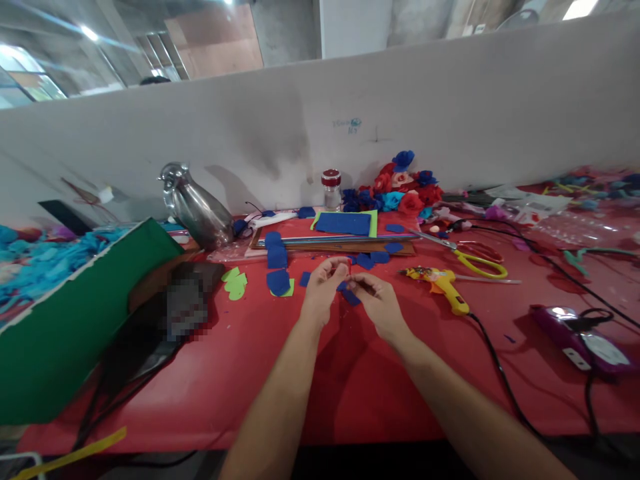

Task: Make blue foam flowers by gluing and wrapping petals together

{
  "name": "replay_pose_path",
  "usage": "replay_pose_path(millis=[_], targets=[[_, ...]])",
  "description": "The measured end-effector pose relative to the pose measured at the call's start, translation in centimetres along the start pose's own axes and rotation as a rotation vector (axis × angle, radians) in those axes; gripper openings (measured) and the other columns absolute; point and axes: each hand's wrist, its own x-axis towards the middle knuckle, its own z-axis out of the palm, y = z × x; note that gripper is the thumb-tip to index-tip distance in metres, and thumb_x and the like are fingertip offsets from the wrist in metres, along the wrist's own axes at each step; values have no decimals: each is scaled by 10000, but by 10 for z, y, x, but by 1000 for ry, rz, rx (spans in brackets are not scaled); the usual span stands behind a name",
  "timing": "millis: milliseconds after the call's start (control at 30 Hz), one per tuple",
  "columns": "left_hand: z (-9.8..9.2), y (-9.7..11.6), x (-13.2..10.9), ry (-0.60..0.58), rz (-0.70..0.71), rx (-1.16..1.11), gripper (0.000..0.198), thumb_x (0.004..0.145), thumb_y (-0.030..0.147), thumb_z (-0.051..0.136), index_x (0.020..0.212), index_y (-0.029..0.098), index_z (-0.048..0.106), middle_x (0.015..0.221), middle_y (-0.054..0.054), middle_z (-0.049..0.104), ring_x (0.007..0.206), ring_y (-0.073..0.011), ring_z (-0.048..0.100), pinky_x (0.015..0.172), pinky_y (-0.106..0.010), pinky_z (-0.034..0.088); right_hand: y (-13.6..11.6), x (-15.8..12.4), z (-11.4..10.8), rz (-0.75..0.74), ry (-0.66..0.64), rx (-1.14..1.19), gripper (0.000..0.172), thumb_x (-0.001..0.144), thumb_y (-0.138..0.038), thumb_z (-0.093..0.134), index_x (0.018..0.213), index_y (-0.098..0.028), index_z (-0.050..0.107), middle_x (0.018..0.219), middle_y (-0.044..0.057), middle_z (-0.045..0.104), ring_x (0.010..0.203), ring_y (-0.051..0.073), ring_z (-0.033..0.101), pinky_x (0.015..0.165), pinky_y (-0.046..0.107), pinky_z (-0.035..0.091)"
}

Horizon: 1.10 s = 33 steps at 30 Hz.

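My left hand (320,291) and my right hand (379,308) meet over the middle of the red table, fingertips close together. Both are closed in a pinch. A small red bit shows at the left fingertips, too small to name. A blue cut piece (351,297) shows under the right fingers; whether it is held or lies on the table is hard to tell. More blue petal-shaped pieces (278,283) lie left of my hands, some over a light green piece, and others (380,257) lie just beyond them.
Right of my hands are a yellow glue gun (453,293) with a black cord and yellow-handled scissors (480,265). Behind stand a metal jug (197,207), a red-lidded jar (331,190) and a heap of paper flowers (400,190). A green box (75,327) stands left, a purple device (583,343) right.
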Motion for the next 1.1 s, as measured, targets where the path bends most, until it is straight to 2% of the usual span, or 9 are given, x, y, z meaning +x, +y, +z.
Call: replay_pose_path(millis=[100, 300, 433, 533, 633, 733, 900, 1000, 1100], targets=[[0, 1, 0, -6, 17, -18, 323, 624, 336, 762, 900, 194, 672, 849, -10, 640, 710, -91, 546, 684, -229, 429, 1, 2, -1, 38, 22, 74, 149, 683, -334, 624, 757, -224, 692, 761, 14, 703, 730, 184, 608, 730, 314, 465], [0, 0, -2, 10, -27, 9, 201, 533, 228, 796, 656, 156, 653, 650, 24, 605, 637, -83, 513, 658, -230, 416, 1, 2, -1, 67, 6, 93, 160, 676, -366, 661, 736, -219, 686, 715, 8, 672, 720, 180, 580, 727, 313, 450], [1, 1, -2, 35, 5, -19, 219, 528, 219, 795, 696, 170, 663, 661, 34, 610, 641, -79, 516, 639, -218, 414, 0, 2, -1, 70, 10, 115, 154, 672, -359, 668, 738, -222, 690, 725, 3, 675, 727, 176, 576, 740, 310, 447], [1, 1, -1, -4, -20, 8, 215, 541, 249, 795, 707, 162, 689, 681, 11, 640, 666, -90, 540, 683, -235, 435, -1, 3, -1, 66, 11, 125, 142, 668, -350, 670, 721, -219, 682, 735, 2, 680, 739, 175, 584, 750, 309, 450], [1, 0, -1, -25, -1, 23, 191, 534, 269, 799, 630, 152, 682, 648, 3, 638, 644, -97, 539, 679, -249, 442, -1, 3, -3, 53, -1, 102, 146, 673, -356, 662, 699, -212, 670, 728, 6, 682, 728, 175, 589, 743, 310, 454], [-1, 0, -1, 11, 32, -3, 187, 537, 276, 795, 587, 153, 662, 617, 14, 623, 600, -88, 517, 631, -242, 429, -1, 2, -3, 41, -12, 35, 162, 689, -365, 640, 718, -209, 674, 733, 18, 689, 711, 179, 596, 726, 317, 462], [0, 3, -2, 12, 17, 65, 171, 553, 282, 781, 627, 158, 688, 623, 5, 645, 608, -102, 536, 651, -257, 443, 0, 2, -1, -1, -11, -63, 177, 721, -372, 594, 716, -210, 664, 708, 21, 681, 689, 182, 598, 690, 314, 469], [1, 4, -4, 0, 47, 164, 128, 589, 280, 748, 603, 165, 693, 635, -11, 665, 648, -129, 571, 690, -276, 459, -1, 3, -3, -17, 46, -71, 195, 725, -391, 609, 748, -202, 655, 735, 26, 676, 676, 173, 587, 669, 302, 469], [1, 5, -4, 86, 93, 244, 91, 605, 259, 727, 579, 179, 691, 650, -11, 685, 657, -137, 583, 700, -276, 457, -3, 4, -6, -25, 124, -29, 209, 716, -382, 632, 829, -207, 647, 813, 33, 683, 672, 160, 586, 661, 294, 476]])
